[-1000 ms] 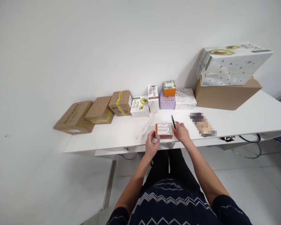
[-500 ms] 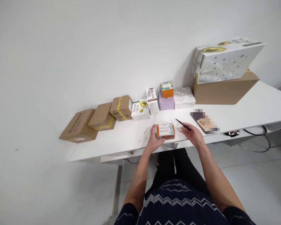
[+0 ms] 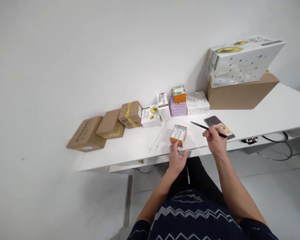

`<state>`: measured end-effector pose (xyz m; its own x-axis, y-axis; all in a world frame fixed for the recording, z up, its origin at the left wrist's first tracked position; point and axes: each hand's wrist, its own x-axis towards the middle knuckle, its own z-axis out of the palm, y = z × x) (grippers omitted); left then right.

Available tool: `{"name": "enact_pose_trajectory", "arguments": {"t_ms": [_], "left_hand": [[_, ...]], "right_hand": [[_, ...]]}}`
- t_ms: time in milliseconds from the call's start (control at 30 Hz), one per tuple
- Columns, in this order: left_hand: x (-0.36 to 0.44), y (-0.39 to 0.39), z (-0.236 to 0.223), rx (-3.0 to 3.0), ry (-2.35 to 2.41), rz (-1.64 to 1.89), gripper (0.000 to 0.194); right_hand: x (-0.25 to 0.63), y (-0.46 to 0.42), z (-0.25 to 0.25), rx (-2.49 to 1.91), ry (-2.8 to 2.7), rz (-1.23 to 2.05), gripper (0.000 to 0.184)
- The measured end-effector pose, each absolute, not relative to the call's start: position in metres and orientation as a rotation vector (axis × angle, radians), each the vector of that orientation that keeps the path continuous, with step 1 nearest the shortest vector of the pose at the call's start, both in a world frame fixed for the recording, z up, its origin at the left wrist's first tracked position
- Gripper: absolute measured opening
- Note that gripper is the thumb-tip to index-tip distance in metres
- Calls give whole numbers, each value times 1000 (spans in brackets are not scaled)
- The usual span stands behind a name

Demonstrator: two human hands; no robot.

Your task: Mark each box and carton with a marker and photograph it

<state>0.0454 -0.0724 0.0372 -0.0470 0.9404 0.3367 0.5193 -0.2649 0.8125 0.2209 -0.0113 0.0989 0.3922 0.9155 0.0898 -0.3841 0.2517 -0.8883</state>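
Item 1: orange-and-white printed carton (image 3: 179, 131), standing near the front edge of the white desk (image 3: 137, 143), straight ahead of the person. Left hand (image 3: 177, 162): fingers loosely spread, tips touching the carton's near end; thumb apart from it, to the right.

Item 2: black pen (image 3: 199, 125), pinched in the fingers of the right hand (image 3: 217, 140), its narrow end angled up and left, apart from the carton. Beneath and beyond this hand, partly hidden: 1 smartphone (image 3: 212, 120).

Back row, by the wall: 3 brown cardboard boxes (image 3: 110, 121); 2 "Su-per Meal" boxes (image 3: 150, 115); 1 lilac box (image 3: 178, 109) bearing 1 small orange carton (image 3: 180, 97); 1 white speckled box (image 3: 198, 103).

Step in hand, by judgement: positioning the carton, pen at the ready. Bringing pen to carton would call for a leftward reach, with the left hand steadying the carton.
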Motion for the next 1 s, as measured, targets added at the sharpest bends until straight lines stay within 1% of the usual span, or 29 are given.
{"name": "enact_pose_trajectory", "arguments": {"t_ms": [67, 100, 167, 200, 333, 400, 567, 700, 833, 900, 1000], "left_hand": [[41, -73, 40, 1889, 1575, 1349, 33], [38, -71, 42, 1922, 1616, 1389, 31], [33, -62, 44, 1959, 1678, 1421, 37], [32, -58, 45, 1975, 1677, 1405, 40], [36, -45, 39, 2077, 1623, 1303, 32], [42, -44, 34, 2138, 1624, 1326, 30], [46, -44, 22, 2332, 1619, 1456, 28], [35, -36, 14, 2410, 1607, 1450, 30], [26, -22, 9, 2428, 1456, 1519, 38], [23, -15, 7, 2381, 1390, 1533, 42], [22, -10, 5, 2277, 1313, 1526, 41]], "right_hand": [[217, -11, 102, -938, -758, 1029, 13], [215, -11, 103, -939, -791, 1066, 18], [210, -9, 105, -932, -845, 1142, 29], [206, -8, 105, -934, -867, 1160, 30], [187, -2, 110, -1009, -938, 1073, 25], [178, 2, 112, -1039, -958, 1028, 19], [165, 11, 110, -1156, -1129, 999, 23], [158, 20, 102, -1212, -1412, 1020, 29], [152, 27, 97, -1191, -1516, 1047, 19], [152, 29, 95, -1254, -1565, 968, 18], [154, 31, 94, -1365, -1638, 816, 21]]}}
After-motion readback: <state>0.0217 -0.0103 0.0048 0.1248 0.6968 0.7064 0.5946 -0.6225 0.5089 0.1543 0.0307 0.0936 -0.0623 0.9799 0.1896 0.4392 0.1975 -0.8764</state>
